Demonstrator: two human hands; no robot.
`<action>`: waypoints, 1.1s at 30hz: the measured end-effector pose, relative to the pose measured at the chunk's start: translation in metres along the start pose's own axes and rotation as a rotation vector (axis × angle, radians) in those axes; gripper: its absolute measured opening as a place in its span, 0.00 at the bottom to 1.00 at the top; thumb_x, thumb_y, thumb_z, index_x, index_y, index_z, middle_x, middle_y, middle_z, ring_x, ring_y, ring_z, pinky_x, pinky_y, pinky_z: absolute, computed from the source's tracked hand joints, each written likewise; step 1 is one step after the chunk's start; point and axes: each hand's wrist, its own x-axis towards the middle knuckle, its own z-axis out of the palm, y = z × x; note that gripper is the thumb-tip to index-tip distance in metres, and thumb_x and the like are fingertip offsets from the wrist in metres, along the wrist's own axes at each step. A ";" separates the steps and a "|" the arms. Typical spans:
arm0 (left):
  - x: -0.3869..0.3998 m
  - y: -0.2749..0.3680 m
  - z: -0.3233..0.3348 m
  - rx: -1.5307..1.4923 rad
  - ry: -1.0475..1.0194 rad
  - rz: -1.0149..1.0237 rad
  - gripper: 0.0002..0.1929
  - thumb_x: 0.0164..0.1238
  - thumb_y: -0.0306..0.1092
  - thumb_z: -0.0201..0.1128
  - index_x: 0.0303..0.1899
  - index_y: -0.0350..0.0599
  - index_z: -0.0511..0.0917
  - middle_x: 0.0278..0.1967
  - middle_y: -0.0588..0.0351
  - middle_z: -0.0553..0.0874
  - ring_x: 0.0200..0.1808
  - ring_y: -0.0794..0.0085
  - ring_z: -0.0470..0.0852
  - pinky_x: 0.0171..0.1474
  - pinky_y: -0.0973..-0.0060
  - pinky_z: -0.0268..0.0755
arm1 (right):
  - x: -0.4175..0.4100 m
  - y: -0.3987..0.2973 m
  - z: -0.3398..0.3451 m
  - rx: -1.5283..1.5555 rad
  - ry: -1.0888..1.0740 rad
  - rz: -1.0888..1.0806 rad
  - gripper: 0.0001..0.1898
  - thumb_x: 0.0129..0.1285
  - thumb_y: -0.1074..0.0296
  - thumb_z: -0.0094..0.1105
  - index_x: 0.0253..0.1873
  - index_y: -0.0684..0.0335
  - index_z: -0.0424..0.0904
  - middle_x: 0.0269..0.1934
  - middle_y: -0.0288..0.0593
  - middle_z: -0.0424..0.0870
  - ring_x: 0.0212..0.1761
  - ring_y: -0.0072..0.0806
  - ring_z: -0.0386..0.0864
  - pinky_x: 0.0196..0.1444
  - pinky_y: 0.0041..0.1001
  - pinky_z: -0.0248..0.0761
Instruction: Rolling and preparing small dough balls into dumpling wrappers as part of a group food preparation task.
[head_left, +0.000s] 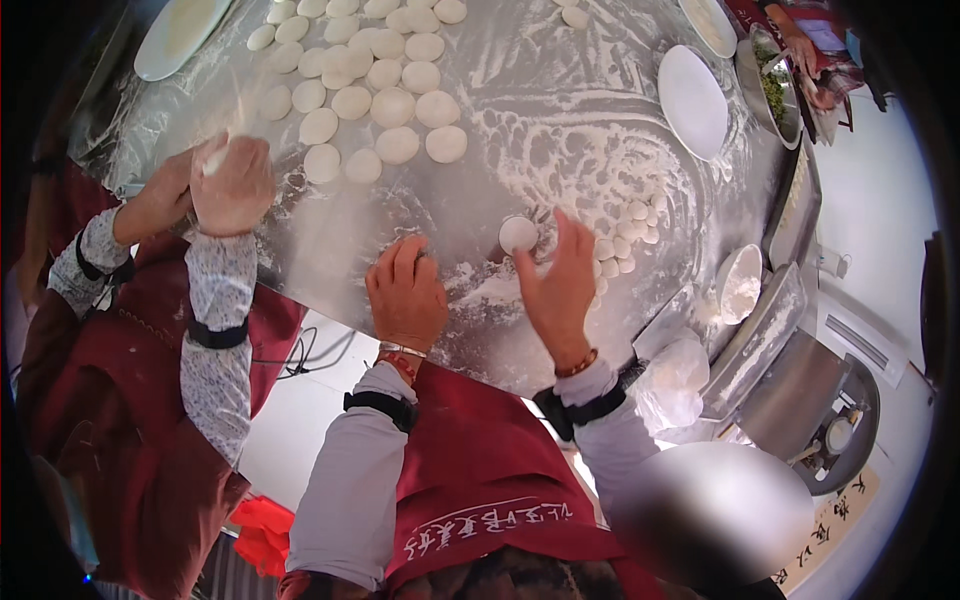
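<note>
My left hand (407, 292) rests at the near edge of the floured metal table (480, 187), palm down with curled fingers; whether something lies under it cannot be told. My right hand (559, 289) is spread, thumb and fingers apart, just right of a small flattened dough disc (517, 235). The thumb is close to that disc; contact is unclear. Beyond the right hand lies a cluster of small dough pieces (622, 244). Many round dough wrappers (392, 107) are laid out farther up the table, some overlapping.
At left, a co-worker's hands (232, 180) hold pale dough, blurred. White oval plates (693, 103) stand at the table's far sides. A bowl of flour (739, 285), a clear plastic bag (675, 375), a floured tray (754, 345) and a metal bowl of green filling (772, 82) are at right.
</note>
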 end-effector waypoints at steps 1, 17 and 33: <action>0.002 0.001 0.002 -0.002 0.004 0.001 0.12 0.55 0.27 0.66 0.42 0.49 0.78 0.62 0.58 0.77 0.67 0.56 0.73 0.65 0.54 0.64 | -0.009 0.000 0.007 -0.040 0.011 -0.044 0.35 0.60 0.67 0.71 0.71 0.66 0.68 0.59 0.56 0.74 0.60 0.55 0.74 0.60 0.44 0.72; 0.006 0.004 0.001 0.036 0.036 0.037 0.07 0.57 0.25 0.60 0.37 0.48 0.74 0.60 0.54 0.78 0.62 0.53 0.75 0.61 0.54 0.65 | 0.043 0.086 -0.059 -0.210 0.178 0.051 0.18 0.59 0.70 0.71 0.55 0.63 0.82 0.52 0.48 0.80 0.55 0.47 0.80 0.56 0.40 0.74; 0.004 0.006 0.005 0.000 0.034 0.029 0.09 0.54 0.24 0.61 0.38 0.48 0.75 0.60 0.55 0.78 0.63 0.54 0.75 0.62 0.55 0.64 | 0.023 0.036 0.010 0.642 -0.156 0.348 0.13 0.61 0.65 0.73 0.49 0.63 0.89 0.39 0.39 0.87 0.31 0.24 0.83 0.37 0.23 0.76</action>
